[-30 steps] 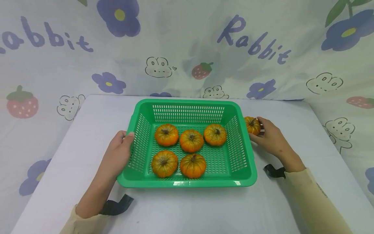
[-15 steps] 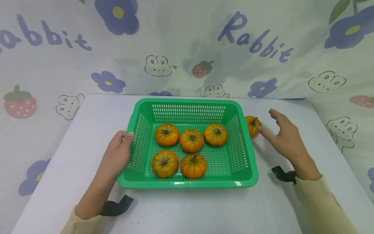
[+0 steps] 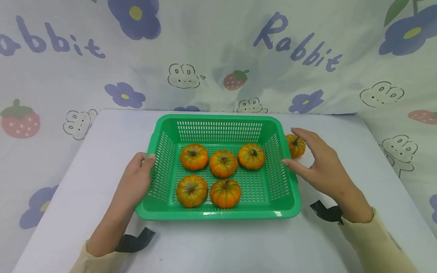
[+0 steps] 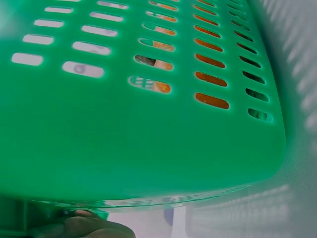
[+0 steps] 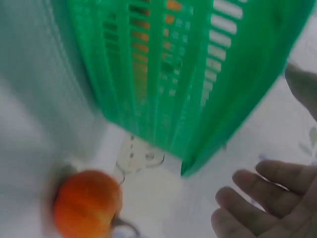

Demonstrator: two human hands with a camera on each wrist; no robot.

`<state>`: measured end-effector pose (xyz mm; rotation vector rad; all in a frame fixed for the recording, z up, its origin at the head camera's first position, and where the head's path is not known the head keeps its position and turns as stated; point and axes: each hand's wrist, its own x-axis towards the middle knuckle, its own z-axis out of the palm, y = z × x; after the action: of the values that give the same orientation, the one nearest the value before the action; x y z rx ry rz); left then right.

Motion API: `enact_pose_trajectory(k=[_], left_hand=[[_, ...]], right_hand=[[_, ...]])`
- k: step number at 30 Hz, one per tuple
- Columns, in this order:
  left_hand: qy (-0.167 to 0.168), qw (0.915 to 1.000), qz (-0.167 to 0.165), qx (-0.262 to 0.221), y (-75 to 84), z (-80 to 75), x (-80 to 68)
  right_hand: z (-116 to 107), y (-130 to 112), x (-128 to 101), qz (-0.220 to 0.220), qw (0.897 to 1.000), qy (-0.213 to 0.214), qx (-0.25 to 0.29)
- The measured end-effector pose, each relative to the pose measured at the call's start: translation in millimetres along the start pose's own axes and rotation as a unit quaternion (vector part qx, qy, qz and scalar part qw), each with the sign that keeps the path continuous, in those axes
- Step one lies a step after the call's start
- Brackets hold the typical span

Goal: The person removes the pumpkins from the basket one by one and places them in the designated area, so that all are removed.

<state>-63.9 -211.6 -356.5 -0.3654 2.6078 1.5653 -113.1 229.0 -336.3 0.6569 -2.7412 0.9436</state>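
A green slotted plastic basket (image 3: 218, 119) sits mid-table with several small orange pumpkins (image 3: 223, 163) inside. My left hand (image 3: 138, 180) grips the basket's left rim, thumb over the edge. In the left wrist view the basket wall (image 4: 148, 124) fills the frame, with a fingertip at the bottom. My right hand (image 3: 317, 163) hovers open at the basket's right rim, thumb tip next to the wall. One more pumpkin (image 3: 295, 146) lies on the table just outside the right wall, behind my fingers. The right wrist view shows that pumpkin (image 5: 86, 203) and the basket corner (image 5: 198, 89), blurred.
The table (image 3: 218, 242) is white, backed by a hanging printed cloth (image 3: 218, 57) with flowers, strawberries and rabbits. Black straps (image 3: 136, 239) lie by both wrists on the tabletop. The table's right edge runs near my right sleeve (image 3: 375, 246).
My right hand let go of the outside pumpkin, opened, and moved left toward the basket's right rim. The left hand has stayed on the left rim.
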Motion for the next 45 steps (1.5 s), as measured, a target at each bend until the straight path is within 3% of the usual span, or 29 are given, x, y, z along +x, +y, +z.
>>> enact_pose_trajectory(k=[5, 14, 24, 38, 45], left_hand=[[0.005, 1.0, 0.003, -0.002, -1.0, 0.5, -0.5], [0.001, 1.0, -0.002, -0.003, -1.2, 0.1, 1.2], [0.003, 1.0, -0.004, 0.002, -2.0, -1.8, 0.5], [-0.005, 0.9999, 0.011, -0.009, -5.3, -1.5, 2.5], [-0.009, 0.9996, 0.021, -0.015, -5.0, -0.3, 2.5]], right_hand=[[10, -11, 7, -0.028, 0.998, -0.061, 0.001], [20, -17, 21, -0.013, 0.991, -0.133, 0.0], [33, -18, 40, -0.043, 0.975, -0.199, -0.092], [43, -21, 62, -0.106, 0.94, -0.242, -0.217], [48, -22, 68, -0.101, 0.934, -0.245, -0.242]])
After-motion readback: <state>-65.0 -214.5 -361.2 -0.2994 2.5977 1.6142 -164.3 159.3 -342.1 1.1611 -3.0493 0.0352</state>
